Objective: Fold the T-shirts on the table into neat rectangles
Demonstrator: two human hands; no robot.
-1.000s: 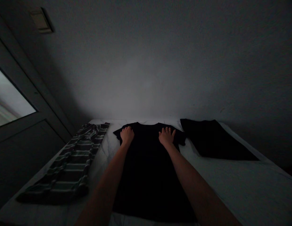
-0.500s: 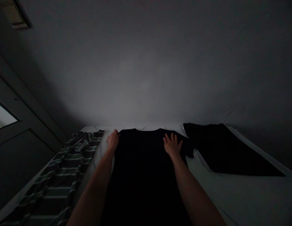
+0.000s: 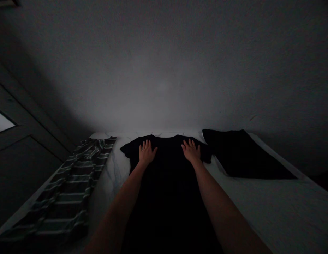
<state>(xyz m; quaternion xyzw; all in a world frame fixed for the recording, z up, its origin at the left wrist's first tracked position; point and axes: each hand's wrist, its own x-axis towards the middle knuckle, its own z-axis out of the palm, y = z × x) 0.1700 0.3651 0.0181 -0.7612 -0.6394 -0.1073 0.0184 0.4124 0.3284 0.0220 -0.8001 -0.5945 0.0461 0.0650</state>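
Note:
A black T-shirt (image 3: 167,183) lies spread out in front of me, its collar toward the wall and both short sleeves out to the sides. My left hand (image 3: 147,152) rests flat on its left shoulder, fingers spread. On the opposite shoulder lies my right hand (image 3: 191,150), also flat with the fingers apart. Neither hand grips the cloth. The lower part of the shirt runs out of view between my forearms, and in the dim light its folds cannot be made out.
A striped garment (image 3: 73,187) lies lengthwise on the left. Another black cloth piece (image 3: 243,155) lies at the back right, close to the right sleeve. The white marbled surface (image 3: 114,169) beneath ends at a grey wall (image 3: 164,88). A panelled door (image 3: 23,158) stands at far left.
My left hand has left the sleeve edge and moved right onto the shirt's shoulder, opening flat. The left sleeve now lies spread outward. My right hand stays flat on the other shoulder.

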